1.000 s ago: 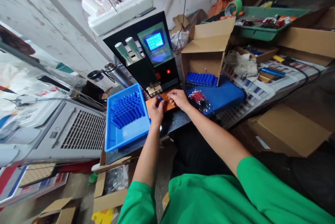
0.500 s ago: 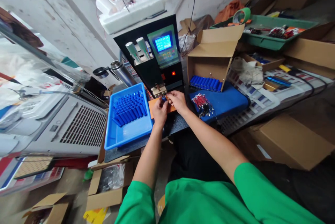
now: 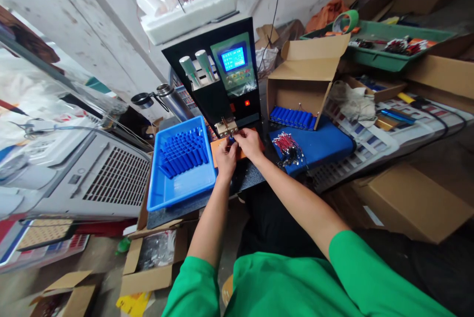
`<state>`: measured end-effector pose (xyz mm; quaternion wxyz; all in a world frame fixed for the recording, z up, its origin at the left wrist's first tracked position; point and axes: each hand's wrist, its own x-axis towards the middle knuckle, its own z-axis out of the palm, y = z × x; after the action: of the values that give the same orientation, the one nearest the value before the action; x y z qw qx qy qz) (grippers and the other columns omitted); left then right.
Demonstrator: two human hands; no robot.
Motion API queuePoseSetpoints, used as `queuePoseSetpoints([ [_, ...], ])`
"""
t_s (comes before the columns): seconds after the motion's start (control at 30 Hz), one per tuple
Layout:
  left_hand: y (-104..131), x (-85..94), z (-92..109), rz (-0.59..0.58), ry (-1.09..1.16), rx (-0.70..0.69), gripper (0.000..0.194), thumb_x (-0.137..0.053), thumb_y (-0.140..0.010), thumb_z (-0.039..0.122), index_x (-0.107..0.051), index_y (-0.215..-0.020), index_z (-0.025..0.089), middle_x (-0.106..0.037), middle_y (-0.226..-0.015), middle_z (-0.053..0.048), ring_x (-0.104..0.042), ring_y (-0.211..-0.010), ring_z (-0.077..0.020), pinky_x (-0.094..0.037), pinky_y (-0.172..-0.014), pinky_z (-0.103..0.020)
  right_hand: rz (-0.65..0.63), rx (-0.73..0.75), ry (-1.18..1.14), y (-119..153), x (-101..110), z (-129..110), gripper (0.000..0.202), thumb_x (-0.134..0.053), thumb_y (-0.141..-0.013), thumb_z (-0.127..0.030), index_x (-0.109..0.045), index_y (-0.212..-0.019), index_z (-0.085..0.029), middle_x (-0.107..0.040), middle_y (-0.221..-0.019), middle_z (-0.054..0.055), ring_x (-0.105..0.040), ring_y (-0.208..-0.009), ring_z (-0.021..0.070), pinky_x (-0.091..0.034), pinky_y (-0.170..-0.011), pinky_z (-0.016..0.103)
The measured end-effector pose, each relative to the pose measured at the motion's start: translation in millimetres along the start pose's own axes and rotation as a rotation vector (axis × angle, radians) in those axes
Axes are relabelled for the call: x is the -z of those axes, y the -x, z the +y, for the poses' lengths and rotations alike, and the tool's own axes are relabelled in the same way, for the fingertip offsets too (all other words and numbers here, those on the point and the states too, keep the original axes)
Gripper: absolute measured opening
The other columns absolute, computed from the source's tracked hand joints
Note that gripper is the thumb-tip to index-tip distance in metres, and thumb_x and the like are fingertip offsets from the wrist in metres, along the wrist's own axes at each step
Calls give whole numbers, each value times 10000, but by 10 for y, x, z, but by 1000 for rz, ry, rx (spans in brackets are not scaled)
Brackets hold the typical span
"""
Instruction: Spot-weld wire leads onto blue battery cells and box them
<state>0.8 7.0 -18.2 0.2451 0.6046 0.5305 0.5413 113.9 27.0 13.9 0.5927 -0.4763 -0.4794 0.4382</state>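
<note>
My left hand (image 3: 226,157) pinches a small blue battery cell (image 3: 231,138) under the electrodes of a black spot welder (image 3: 222,123). My right hand (image 3: 249,142) is closed at the cell's other side, fingertips pressed together; what they hold there is too small to make out. Both hands rest over an orange block (image 3: 216,149) at the welder's foot. Left of them, a blue tray (image 3: 177,193) bears rows of blue cells (image 3: 183,154). Right of them, a bundle of red, white and black wire leads (image 3: 288,148) lies on a blue pad (image 3: 329,144).
An open cardboard box (image 3: 301,72) with more blue cells (image 3: 292,117) stands on the pad. A steel flask (image 3: 174,102) stands behind the tray. Foam and plastic pieces (image 3: 188,13) sit atop the welder. A green tray (image 3: 388,58) is at the far right.
My right hand has shifted slightly left, closer to my left hand and the cell. The view has shifted a little; the rest stands as before.
</note>
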Motion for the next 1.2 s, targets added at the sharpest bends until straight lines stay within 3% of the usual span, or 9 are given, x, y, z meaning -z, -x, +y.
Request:
queuePoseSetpoints([
  [0.27, 18, 11, 51, -7, -21, -3, 255, -639, -886, 326, -732, -1078, 187, -748, -966, -63, -676, -855, -194, -534, -816, -314, -2, -7, -5, 6, 4, -34, 204, -631, -734, -345, -574, -614, -189, -631, -640, 3, -545, -629, 143, -406, -614, 258],
  [0.77, 42, 6, 18, -18, -14, 9, 197, -647, -897, 325, -723, -1028, 200, -712, -894, -49, -660, -834, -189, -528, -791, -304, -15, 17, 41, -10, -1, 119, 238, -625, -739, -413, -577, -643, -201, -573, -616, -24, -494, -603, 134, -362, -576, 250],
  [1.2, 58, 2, -21, 1, -27, 14, 243, -655, -887, 341, -727, -1076, 206, -728, -932, -55, -673, -865, -196, -542, -819, -315, -23, 8, 28, 13, 3, 127, 217, -625, -764, -397, -604, -683, -197, -626, -665, -10, -539, -641, 143, -397, -596, 242],
])
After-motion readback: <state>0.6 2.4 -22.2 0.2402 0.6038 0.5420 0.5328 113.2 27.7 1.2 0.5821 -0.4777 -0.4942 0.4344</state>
